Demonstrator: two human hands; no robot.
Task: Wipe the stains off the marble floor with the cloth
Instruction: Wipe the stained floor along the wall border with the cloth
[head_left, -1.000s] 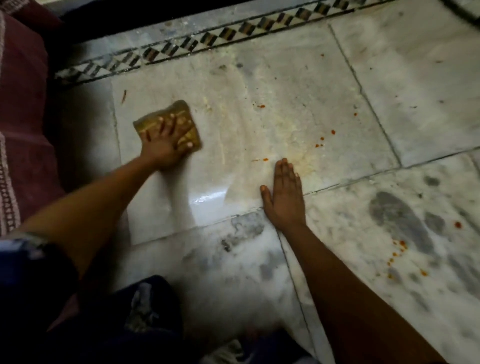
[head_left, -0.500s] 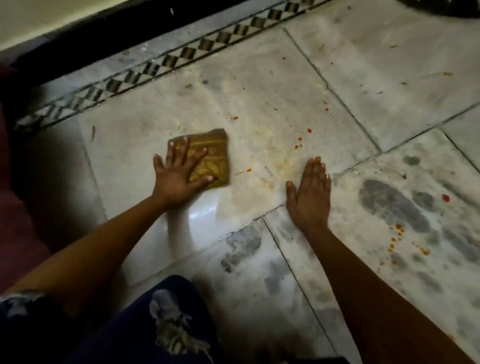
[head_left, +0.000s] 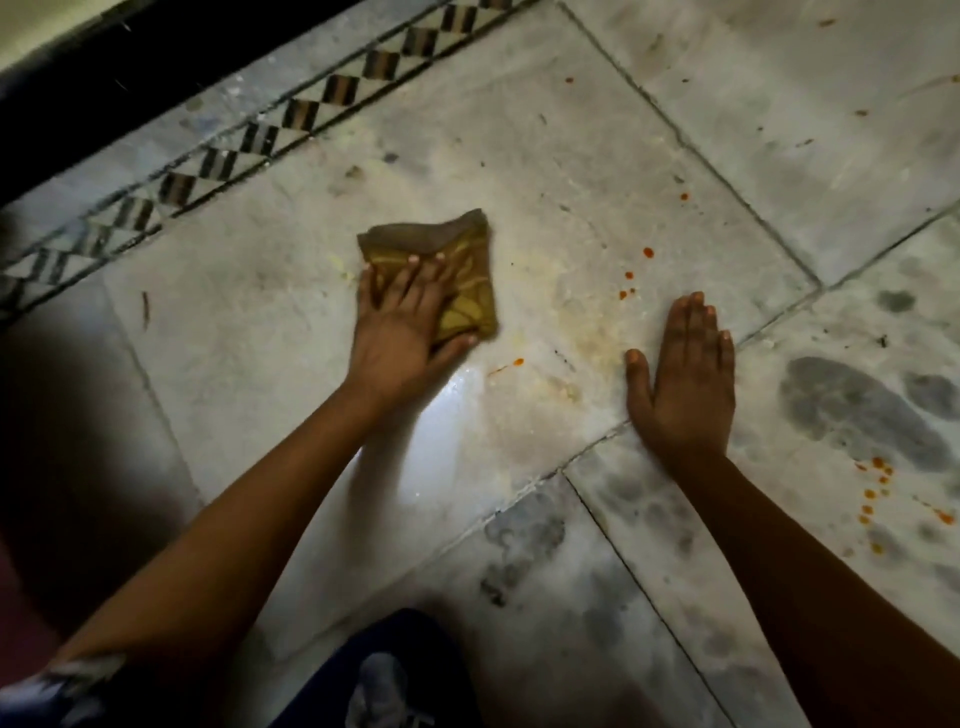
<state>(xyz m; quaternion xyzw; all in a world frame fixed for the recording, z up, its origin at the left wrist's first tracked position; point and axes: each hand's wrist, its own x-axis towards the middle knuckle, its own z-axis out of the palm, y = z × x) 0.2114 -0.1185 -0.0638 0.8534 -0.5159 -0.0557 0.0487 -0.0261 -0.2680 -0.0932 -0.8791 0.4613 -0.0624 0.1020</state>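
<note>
While the person kneels over the floor: both hands are down on the marble.
Left hand (head_left: 400, 332): lies flat on the cloth (head_left: 457, 270), fingers straight and spread, pressing it to the floor; the grip is open, nothing pinched.
Cloth: a yellow-brown folded rag on the large pale slab, its far corner poking out past the fingertips.
Right hand (head_left: 685, 379): flat on the marble floor (head_left: 545, 171), fingers straight and together, holding nothing, well apart from the cloth.
Stains: orange-red spots (head_left: 631, 278) lie between the two hands; a second cluster (head_left: 875, 488) sits on the grey-veined slab to the right.
Border: a checked tile strip (head_left: 291, 117) runs along the far edge.
</note>
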